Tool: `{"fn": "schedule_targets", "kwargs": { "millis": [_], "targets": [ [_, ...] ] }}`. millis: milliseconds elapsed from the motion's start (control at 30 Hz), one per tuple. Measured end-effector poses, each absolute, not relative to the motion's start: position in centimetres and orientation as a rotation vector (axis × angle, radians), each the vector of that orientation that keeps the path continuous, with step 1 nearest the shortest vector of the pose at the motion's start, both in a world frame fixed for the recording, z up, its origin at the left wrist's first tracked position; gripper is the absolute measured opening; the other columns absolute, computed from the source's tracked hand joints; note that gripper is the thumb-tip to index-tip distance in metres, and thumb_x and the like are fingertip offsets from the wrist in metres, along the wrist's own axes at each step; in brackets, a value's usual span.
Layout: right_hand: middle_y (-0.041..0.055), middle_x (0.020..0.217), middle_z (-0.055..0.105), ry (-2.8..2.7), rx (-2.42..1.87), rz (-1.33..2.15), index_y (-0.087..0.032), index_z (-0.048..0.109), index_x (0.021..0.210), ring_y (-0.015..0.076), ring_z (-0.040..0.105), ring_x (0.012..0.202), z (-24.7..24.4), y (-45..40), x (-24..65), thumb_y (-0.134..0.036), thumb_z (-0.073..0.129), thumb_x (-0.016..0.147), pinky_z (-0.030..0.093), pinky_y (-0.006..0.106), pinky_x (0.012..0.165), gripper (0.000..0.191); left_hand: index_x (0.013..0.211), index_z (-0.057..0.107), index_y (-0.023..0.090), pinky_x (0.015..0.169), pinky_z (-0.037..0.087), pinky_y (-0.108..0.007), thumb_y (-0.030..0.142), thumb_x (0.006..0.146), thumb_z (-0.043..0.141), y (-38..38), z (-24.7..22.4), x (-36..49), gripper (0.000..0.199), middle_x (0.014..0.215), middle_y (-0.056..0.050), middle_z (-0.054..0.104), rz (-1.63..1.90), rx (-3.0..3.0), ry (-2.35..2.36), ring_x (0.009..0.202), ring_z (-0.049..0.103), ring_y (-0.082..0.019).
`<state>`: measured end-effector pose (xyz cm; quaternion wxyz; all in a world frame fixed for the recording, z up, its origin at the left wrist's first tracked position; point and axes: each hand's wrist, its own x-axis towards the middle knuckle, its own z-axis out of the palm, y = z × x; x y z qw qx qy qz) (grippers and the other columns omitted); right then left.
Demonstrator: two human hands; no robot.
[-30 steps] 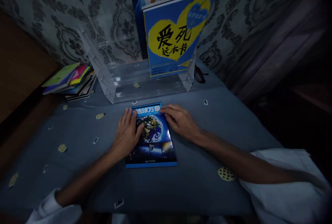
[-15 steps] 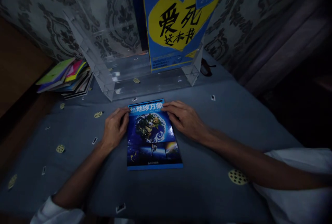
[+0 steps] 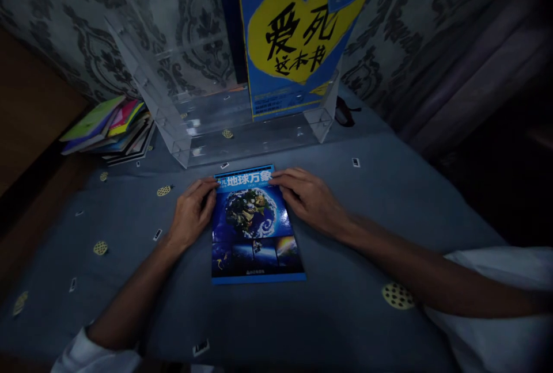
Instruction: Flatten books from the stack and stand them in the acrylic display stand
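Note:
A blue book point(image 3: 253, 217) with a picture of the Earth on its cover lies closed and flat on the cloth in front of me. My left hand point(image 3: 193, 212) is at its upper left edge, fingers bent together and fingertips just over the cover's corner. At the upper right edge, the fingers of my right hand point(image 3: 309, 197) grip the book's side, their tips on the title band. Between them the two hands hold the book by its sides. The undersides of the fingers are hidden.
Behind the book stands a clear acrylic rack point(image 3: 254, 143), bearing a large blue and yellow book point(image 3: 298, 45) upright on its right side. A stack of thin books point(image 3: 110, 128) lies at the back left. Dark glasses point(image 3: 344, 114) rest behind the rack's right end. A patterned grey-blue cloth point(image 3: 354, 200) covers the table.
My left fingertips have shifted very slightly to the right, onto the cover's corner. The book and my right hand stay practically where they were.

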<state>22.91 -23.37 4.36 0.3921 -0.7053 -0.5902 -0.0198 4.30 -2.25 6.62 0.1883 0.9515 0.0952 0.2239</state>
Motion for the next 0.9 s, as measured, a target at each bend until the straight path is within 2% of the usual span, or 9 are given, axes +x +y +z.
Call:
{"fn": "schedule_targets", "kwargs": {
  "millis": [167, 333, 533, 900],
  "targets": [
    [0.0088, 0.111, 0.072, -1.488, -1.793, -0.04, -0.022, 0.07, 0.11, 0.0262, 0.066, 0.105, 4.3, -23.3, 22.9, -0.013, 0.045, 0.096, 0.056, 0.049, 0.093, 0.03, 0.117, 0.067, 0.017, 0.108, 0.05, -0.042, 0.028, 0.1, 0.046, -2.2, 6.2, 4.5, 0.029, 0.125, -0.01, 0.069, 0.601, 2.722, 0.165, 0.12, 0.063, -0.024],
    [0.0092, 0.11, 0.071, -1.488, -1.772, -0.042, -0.021, 0.07, 0.109, 0.0257, 0.065, 0.104, 4.2, -23.2, 23.0, -0.011, 0.046, 0.094, 0.056, 0.047, 0.093, 0.03, 0.125, 0.065, 0.015, 0.117, 0.041, -0.05, 0.029, 0.101, 0.048, -2.4, 5.9, 5.0, 0.032, 0.132, -0.012, 0.065, 0.584, 2.756, 0.026, 0.127, 0.06, -0.025],
    [0.0089, 0.107, 0.071, -1.477, -1.751, -0.044, -0.02, 0.07, 0.108, 0.0251, 0.066, 0.103, 4.2, -23.2, 22.9, -0.01, 0.046, 0.094, 0.056, 0.046, 0.092, 0.03, 0.13, 0.062, 0.015, 0.112, 0.047, -0.047, 0.031, 0.101, 0.047, -3.0, 6.5, 6.7, 0.036, 0.138, -0.011, 0.062, 0.439, 2.781, -0.085, 0.131, 0.057, -0.025],
    [0.0104, 0.104, 0.071, -1.486, -1.744, -0.068, -0.018, 0.071, 0.108, 0.0247, 0.065, 0.1, 4.2, -23.2, 22.9, -0.008, 0.047, 0.093, 0.056, 0.044, 0.091, 0.031, 0.134, 0.058, 0.016, 0.108, 0.049, -0.046, 0.017, 0.1, 0.044, -3.9, 6.2, 11.7, 0.037, 0.139, -0.012, 0.062, 0.435, 2.816, -0.403, 0.128, 0.059, -0.024]
  ]
}}
